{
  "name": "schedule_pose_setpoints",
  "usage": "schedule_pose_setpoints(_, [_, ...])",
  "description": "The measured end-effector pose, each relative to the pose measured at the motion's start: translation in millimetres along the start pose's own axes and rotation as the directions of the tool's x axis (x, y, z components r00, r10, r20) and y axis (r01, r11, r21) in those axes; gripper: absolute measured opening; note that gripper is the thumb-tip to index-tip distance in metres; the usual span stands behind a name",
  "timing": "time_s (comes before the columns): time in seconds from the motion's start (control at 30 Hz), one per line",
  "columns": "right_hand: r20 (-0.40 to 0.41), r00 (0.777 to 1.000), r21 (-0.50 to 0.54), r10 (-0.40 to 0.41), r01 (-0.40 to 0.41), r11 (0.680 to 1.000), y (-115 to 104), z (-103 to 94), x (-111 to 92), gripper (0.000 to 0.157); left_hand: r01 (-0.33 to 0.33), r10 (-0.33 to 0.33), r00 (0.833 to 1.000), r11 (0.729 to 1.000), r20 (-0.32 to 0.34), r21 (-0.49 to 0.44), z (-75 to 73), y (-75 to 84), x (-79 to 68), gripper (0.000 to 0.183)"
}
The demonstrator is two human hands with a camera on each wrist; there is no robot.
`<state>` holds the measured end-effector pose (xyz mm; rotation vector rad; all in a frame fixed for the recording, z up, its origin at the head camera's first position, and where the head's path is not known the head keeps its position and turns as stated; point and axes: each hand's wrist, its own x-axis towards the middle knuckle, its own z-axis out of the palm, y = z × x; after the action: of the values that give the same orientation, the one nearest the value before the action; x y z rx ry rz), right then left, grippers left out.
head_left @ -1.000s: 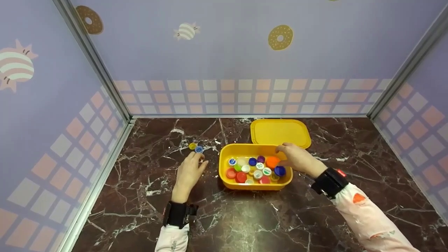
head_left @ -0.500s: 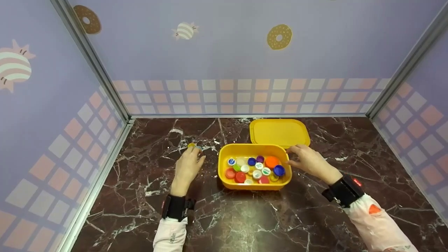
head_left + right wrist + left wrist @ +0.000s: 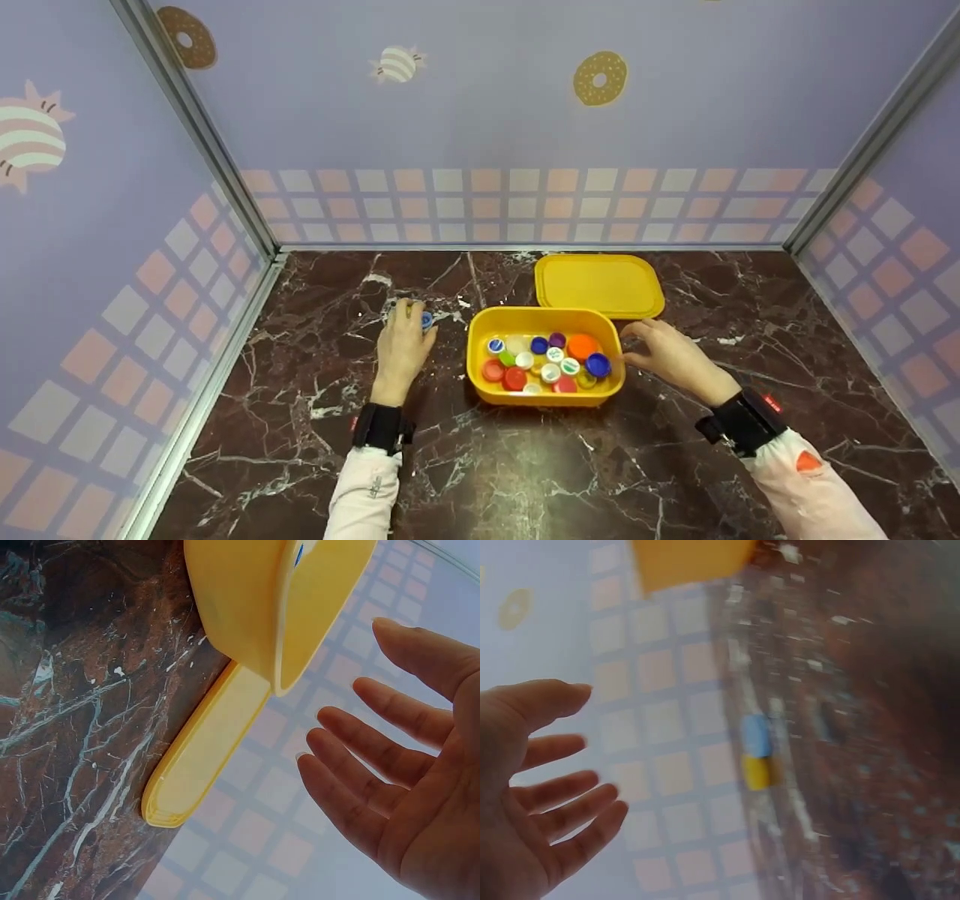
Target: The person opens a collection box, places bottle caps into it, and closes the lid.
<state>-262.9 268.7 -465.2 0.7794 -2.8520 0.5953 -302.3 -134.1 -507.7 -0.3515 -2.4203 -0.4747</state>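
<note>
My left hand (image 3: 402,351) reaches over two small bottle caps on the dark marbled table. The blue cap (image 3: 427,320) shows beside its fingers; the fingers mostly cover the yellow cap in the head view. Both the blue cap and the yellow cap (image 3: 757,774) lie side by side in the blurred left wrist view, apart from the loosely spread fingers. At the right end of a yellow plastic box (image 3: 547,401), my right hand (image 3: 675,361) hovers with relaxed fingers and nothing in them. Several colourful bottle caps lie inside the box, among them an orange cap (image 3: 583,347).
The yellow lid (image 3: 598,286) lies flat behind the box, near the back wall (image 3: 510,127). Patterned panels enclose the table (image 3: 525,480) at the left, back and right.
My left hand has moved forward over the two small caps. My right hand has drawn out of the box to its right side.
</note>
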Motion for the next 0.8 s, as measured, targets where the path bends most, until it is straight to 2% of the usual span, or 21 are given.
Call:
schedule_pose_setpoints(0.27, [0.01, 0.998, -0.015, 0.062, -0.062, 0.998, 0.7, -0.9, -7.9, 0.03, -0.009, 0.005, 0.998, 0.997, 0.056, 0.073, 19.1, -13.0, 2.3, 0.049])
schedule_pose_setpoints(0.47, [0.003, 0.997, -0.03, 0.082, -0.081, 0.996, 3.4, -0.8, -13.5, 0.03, 0.014, -0.031, 0.984, 0.995, 0.173, 0.096, 29.3, -19.3, 13.0, 0.051])
schedule_pose_setpoints(0.57, [-0.009, 0.997, -0.021, 0.079, -0.08, 0.997, 4.4, -0.9, -17.1, 0.031, 0.032, -0.065, 0.963, 0.991, 0.262, 0.127, 35.3, -22.0, 19.3, 0.051])
schedule_pose_setpoints(0.7, [-0.002, 0.996, 0.0, 0.091, -0.091, 0.996, 8.2, -0.2, -24.1, 0.032, 0.062, -0.115, 0.917, 0.987, 0.383, 0.147, 43.6, -24.1, 23.2, 0.052])
schedule_pose_setpoints(0.8, [0.015, 0.992, 0.018, 0.126, -0.126, 0.992, 14.3, 1.0, -30.6, 0.031, 0.087, -0.142, 0.887, 0.986, 0.44, 0.142, 48.8, -25.0, 22.6, 0.054])
